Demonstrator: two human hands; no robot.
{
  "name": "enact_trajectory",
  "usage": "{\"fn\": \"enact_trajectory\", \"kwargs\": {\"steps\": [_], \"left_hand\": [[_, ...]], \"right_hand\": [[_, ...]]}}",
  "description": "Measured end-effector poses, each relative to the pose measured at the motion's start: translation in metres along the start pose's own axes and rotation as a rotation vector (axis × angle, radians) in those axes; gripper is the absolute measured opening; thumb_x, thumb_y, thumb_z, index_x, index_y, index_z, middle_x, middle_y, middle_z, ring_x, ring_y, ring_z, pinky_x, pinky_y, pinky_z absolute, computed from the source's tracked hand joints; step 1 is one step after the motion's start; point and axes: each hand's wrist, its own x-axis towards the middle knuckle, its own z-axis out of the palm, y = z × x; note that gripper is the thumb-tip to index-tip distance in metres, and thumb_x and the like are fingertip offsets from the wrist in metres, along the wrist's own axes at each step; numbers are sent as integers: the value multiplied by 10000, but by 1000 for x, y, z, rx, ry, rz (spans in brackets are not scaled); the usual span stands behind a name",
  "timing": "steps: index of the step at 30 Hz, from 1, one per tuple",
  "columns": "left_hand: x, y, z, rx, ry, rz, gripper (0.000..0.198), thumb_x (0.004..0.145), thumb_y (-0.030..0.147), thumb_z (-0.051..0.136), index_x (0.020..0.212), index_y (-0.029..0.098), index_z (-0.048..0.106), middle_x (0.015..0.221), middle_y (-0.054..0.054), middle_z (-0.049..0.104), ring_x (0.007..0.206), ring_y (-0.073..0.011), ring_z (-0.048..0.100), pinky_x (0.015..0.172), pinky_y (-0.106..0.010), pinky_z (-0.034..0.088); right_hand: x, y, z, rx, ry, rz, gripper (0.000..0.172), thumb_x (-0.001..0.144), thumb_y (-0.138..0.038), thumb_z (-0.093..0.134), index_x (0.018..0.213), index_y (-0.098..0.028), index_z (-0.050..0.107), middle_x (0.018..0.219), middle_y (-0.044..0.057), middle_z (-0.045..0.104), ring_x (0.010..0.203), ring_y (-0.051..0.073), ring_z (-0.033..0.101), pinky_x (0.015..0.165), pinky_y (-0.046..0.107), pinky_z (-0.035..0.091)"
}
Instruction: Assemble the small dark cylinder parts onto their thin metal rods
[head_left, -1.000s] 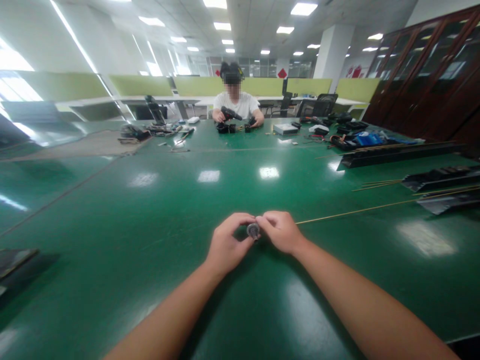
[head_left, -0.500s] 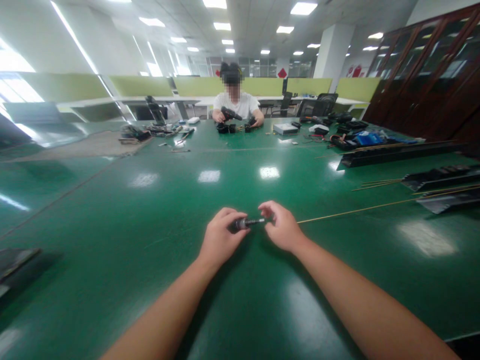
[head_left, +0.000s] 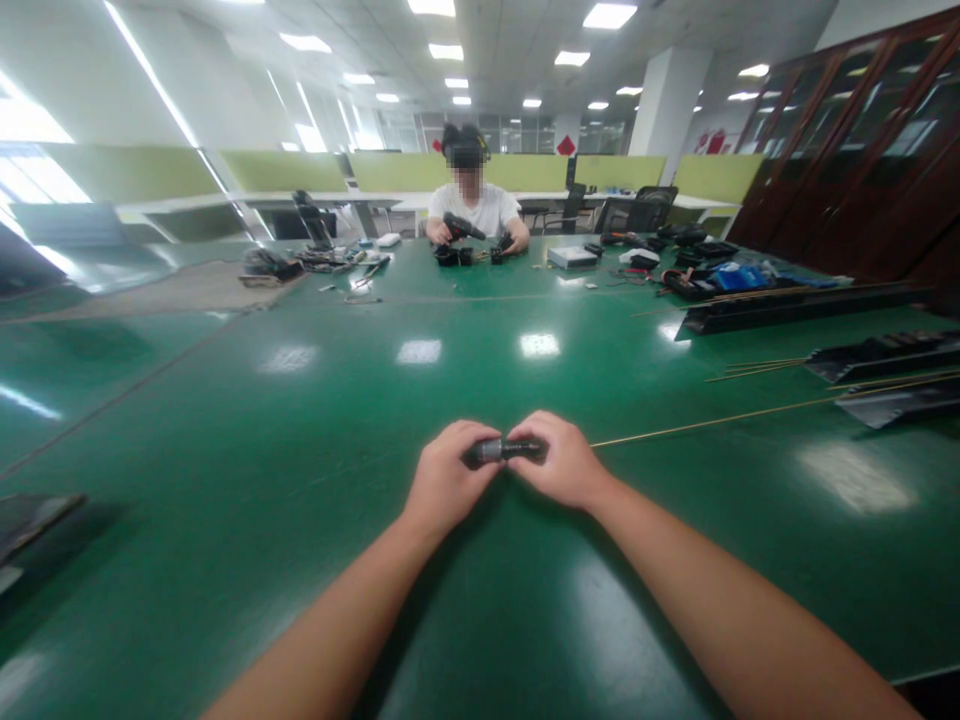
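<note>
Just above the green table, my left hand (head_left: 450, 474) is closed around a dark cylindrical piece (head_left: 491, 450) with a grey band, lying crosswise. Its narrower right end points into my right hand (head_left: 556, 460), whose thumb and fingers pinch it close to the left fingertips. The tip is partly hidden inside the right hand, and the exact kind of piece is too small to make out. From behind the right hand a thin golden rod (head_left: 712, 424) runs off to the right; whether the hand touches it I cannot tell.
Across the green table (head_left: 345, 600) a person (head_left: 472, 212) in a white shirt handles a dark power drill (head_left: 463, 228). Black channels (head_left: 795, 308) and rods lie on the right. A white box (head_left: 571, 258) and several tools sit along the far side. A dark flat object (head_left: 34, 525) is at left.
My right hand has moved left and closed on the narrow end of the dark piece; before, its fingers were apart near the tip. The left hand has kept its hold.
</note>
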Motion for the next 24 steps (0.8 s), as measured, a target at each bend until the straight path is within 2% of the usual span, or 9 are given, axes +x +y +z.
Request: {"fn": "enact_trajectory", "kwargs": {"steps": [24], "left_hand": [[-1,5,1,-2,5,-1,155,770,217,739,924,214,721,913,-30,723,835,-178,661,767,-290,517]], "right_hand": [[1,0,0,31,-38,37,138,728,-135,707,852,-194,727,833,24,698,771,170,630,711,270,472]]}}
